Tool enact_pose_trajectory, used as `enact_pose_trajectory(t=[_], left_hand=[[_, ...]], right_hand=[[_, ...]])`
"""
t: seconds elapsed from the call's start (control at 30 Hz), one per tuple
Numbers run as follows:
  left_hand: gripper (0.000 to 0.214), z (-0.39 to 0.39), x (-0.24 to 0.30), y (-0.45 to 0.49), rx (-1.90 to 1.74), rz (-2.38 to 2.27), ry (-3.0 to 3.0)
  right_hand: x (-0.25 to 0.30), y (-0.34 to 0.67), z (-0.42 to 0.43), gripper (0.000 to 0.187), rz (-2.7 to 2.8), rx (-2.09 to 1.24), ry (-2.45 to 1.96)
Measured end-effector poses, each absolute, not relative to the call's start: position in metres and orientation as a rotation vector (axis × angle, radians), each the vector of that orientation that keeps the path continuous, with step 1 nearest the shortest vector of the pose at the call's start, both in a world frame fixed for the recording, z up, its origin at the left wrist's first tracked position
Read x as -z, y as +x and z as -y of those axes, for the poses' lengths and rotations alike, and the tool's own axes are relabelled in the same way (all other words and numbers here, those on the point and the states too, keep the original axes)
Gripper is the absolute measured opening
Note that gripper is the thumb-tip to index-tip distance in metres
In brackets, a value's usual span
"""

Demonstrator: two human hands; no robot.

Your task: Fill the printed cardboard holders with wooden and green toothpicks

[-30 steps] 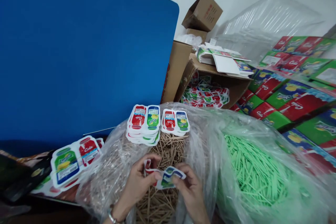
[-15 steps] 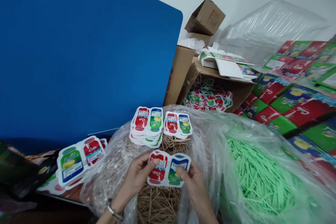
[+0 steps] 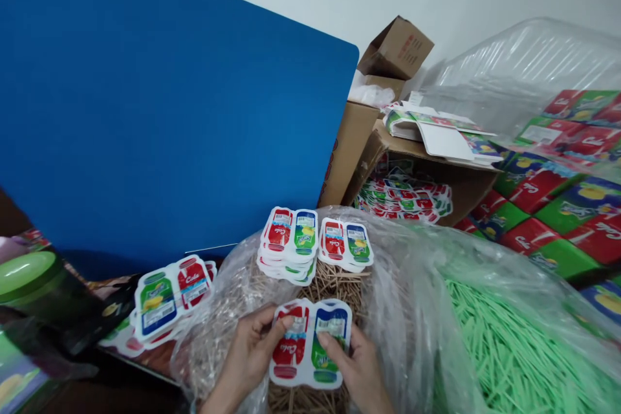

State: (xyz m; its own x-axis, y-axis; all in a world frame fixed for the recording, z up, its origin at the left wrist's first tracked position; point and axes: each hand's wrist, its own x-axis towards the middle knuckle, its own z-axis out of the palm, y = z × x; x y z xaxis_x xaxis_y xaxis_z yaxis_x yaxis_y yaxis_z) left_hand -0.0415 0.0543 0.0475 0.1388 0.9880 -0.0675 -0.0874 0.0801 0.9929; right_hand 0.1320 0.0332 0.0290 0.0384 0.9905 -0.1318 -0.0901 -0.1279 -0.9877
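Both hands hold a die-cut printed card shaped like two side-by-side drink cans, one red "Cola", one blue and green. My left hand pinches its left edge, thumb on the front. At the right side, my right hand grips it with the thumb over the green print. A thin second edge shows along its top; how many cards are held I cannot tell. Below lie brown sticks in a clear plastic bag. Just beyond the hands, a thicker stack of matching cards sits beside a smaller stack.
More cards lie at the left, near a green-lidded container. A blue panel rises behind. To the right are a bag of green strips, an open carton of cards, and stacked printed boxes.
The view has shifted, so the surroundings sit farther right and mostly lower. The held card appears slightly lower and faces me more squarely. Both hands keep their hold.
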Motion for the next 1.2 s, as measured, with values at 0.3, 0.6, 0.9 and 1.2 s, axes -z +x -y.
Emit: enact_pose_trajectory(t=[0.3,0.6,0.9,1.2], left_hand=[[0.024,-0.062,-0.054,-0.05,-1.025,-0.965,1.089],[0.029,-0.058,-0.054,-0.05,-1.047,-0.895,1.048],[0.025,-0.061,-0.054,-0.054,-0.936,-0.886,1.071],[0.027,-0.057,-0.044,-0.059,-0.927,-0.965,1.113]], right_hand=[[-0.038,0.129,-0.041,0.038,1.005,-1.266,-1.286],[-0.036,0.134,-0.039,0.036,1.055,-1.427,-1.178],[-0.054,0.129,-0.035,0.033,1.071,-1.327,-1.301],[-0.04,0.126,-0.033,0.04,1.139,-1.318,-1.222]])
